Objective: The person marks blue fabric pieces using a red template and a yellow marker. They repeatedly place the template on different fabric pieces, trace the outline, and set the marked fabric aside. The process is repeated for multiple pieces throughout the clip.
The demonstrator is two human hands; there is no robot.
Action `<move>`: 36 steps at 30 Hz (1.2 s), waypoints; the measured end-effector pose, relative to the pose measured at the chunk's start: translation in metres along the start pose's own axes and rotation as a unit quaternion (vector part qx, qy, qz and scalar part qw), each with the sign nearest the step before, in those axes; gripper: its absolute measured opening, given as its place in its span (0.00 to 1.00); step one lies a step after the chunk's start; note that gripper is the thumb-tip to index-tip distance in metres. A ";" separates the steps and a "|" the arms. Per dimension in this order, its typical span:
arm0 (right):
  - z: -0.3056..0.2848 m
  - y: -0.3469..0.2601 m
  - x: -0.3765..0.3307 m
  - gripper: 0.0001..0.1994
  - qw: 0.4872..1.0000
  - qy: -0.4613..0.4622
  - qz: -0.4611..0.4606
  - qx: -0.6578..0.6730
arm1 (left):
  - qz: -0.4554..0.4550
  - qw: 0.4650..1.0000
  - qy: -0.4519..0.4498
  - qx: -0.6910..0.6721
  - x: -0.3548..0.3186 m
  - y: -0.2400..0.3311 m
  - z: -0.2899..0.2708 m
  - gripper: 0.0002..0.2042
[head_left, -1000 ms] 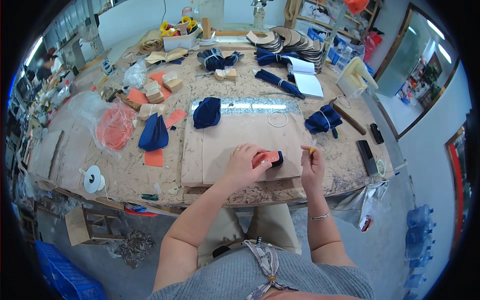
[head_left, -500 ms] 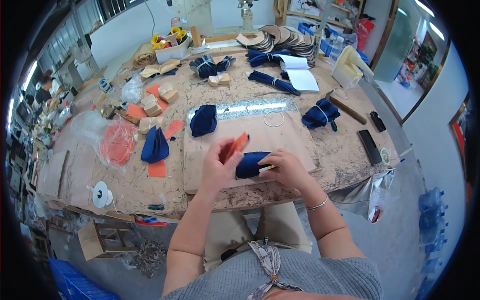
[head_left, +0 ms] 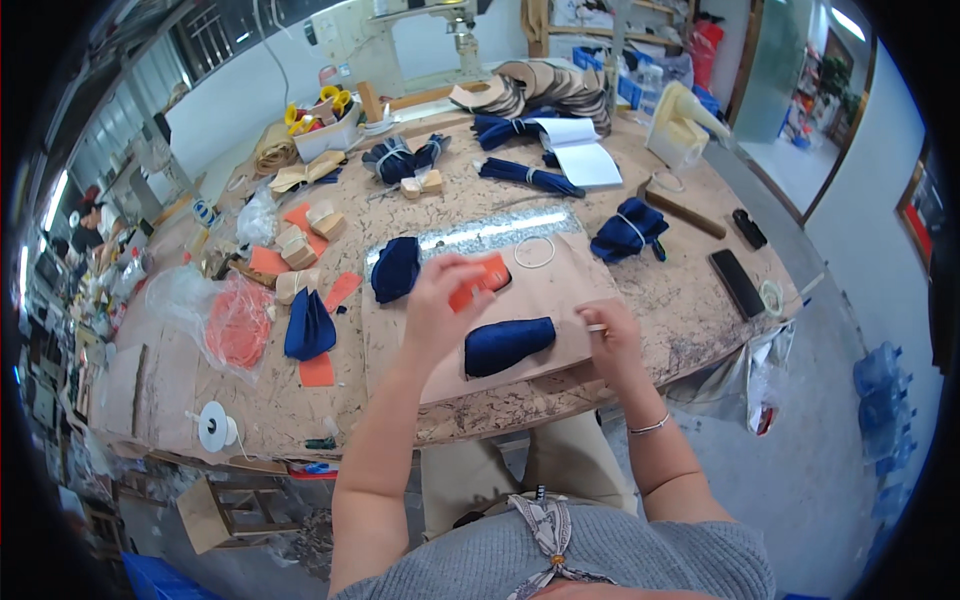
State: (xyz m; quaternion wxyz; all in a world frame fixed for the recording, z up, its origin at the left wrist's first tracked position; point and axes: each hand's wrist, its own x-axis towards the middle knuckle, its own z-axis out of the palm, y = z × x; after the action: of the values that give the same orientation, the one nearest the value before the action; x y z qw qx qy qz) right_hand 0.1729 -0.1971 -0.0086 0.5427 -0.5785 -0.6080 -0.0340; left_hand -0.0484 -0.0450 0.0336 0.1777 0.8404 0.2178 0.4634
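Observation:
My left hand (head_left: 437,310) is raised over a tan board (head_left: 560,290) and pinches a small orange piece (head_left: 483,280). Just below it a navy blue fabric piece (head_left: 508,345) lies on the board. My right hand (head_left: 612,340) rests at the board's right edge with a thin light tool between its fingers. A second navy piece (head_left: 397,268) lies at the board's far left corner, and a white ring (head_left: 535,252) lies near its far edge.
A navy bundle (head_left: 628,230) sits to the right, a black phone (head_left: 737,283) beyond it. Another navy piece (head_left: 308,325), orange scraps and an orange net bag (head_left: 238,325) lie to the left. An open notebook (head_left: 580,160), wooden blocks and stacked tan shapes crowd the back.
My left hand has lifted the orange piece off the navy fabric and up to the left. The navy piece now lies flat on the board. My right hand has shifted right.

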 end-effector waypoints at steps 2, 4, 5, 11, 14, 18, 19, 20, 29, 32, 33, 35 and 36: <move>-0.005 0.001 0.001 0.08 0.993 0.112 -0.019 0.023 | -0.003 0.993 -0.109 -0.045 -0.022 0.024 0.006 0.16; -0.006 0.017 -0.008 0.16 0.986 0.122 0.030 0.113 | 0.004 0.989 -0.146 0.026 -0.035 0.041 0.014 0.15; -0.008 0.020 -0.016 0.17 0.969 0.102 0.102 0.199 | 0.004 0.987 -0.155 0.038 -0.040 0.039 0.017 0.14; 0.005 0.006 -0.012 0.05 0.874 0.071 0.328 0.353 | -0.023 0.977 -0.207 0.034 -0.040 0.041 0.026 0.14; 0.005 0.002 -0.012 0.05 0.885 0.049 0.318 0.337 | -0.024 0.977 -0.209 0.026 -0.042 0.039 0.030 0.13; 0.009 0.001 -0.011 0.07 0.899 0.008 0.305 0.313 | -0.027 0.979 -0.202 0.024 -0.042 0.036 0.033 0.14; 0.010 0.000 -0.010 0.07 0.903 -0.013 0.301 0.305 | -0.031 0.979 -0.199 0.021 -0.043 0.036 0.034 0.14; 0.011 -0.002 -0.009 0.06 0.907 -0.033 0.296 0.298 | -0.034 0.980 -0.197 0.019 -0.044 0.035 0.035 0.14; 0.024 -0.020 0.002 0.04 0.982 -0.132 0.067 0.115 | -0.065 0.985 -0.163 0.002 -0.049 0.034 0.043 0.15; 0.022 -0.023 0.000 0.04 0.985 -0.136 0.049 0.091 | -0.069 0.986 -0.154 -0.001 -0.049 0.035 0.042 0.15; 0.020 -0.024 0.001 0.04 0.983 -0.143 0.065 0.100 | -0.069 0.986 -0.152 0.000 -0.049 0.034 0.043 0.15; 0.021 -0.025 0.000 0.04 0.984 -0.137 0.066 0.097 | -0.066 0.986 -0.153 -0.001 -0.049 0.031 0.045 0.15; 0.023 -0.025 -0.003 0.04 0.987 -0.127 0.049 0.085 | -0.067 0.986 -0.154 -0.006 -0.050 0.031 0.045 0.15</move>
State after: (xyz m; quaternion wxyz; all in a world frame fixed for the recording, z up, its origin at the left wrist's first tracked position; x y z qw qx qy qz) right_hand 0.1396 -0.1913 -0.0055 0.5096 -0.5590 -0.6433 0.1183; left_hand -0.0271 -0.1016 -0.0092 0.2450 0.8842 0.2402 0.3168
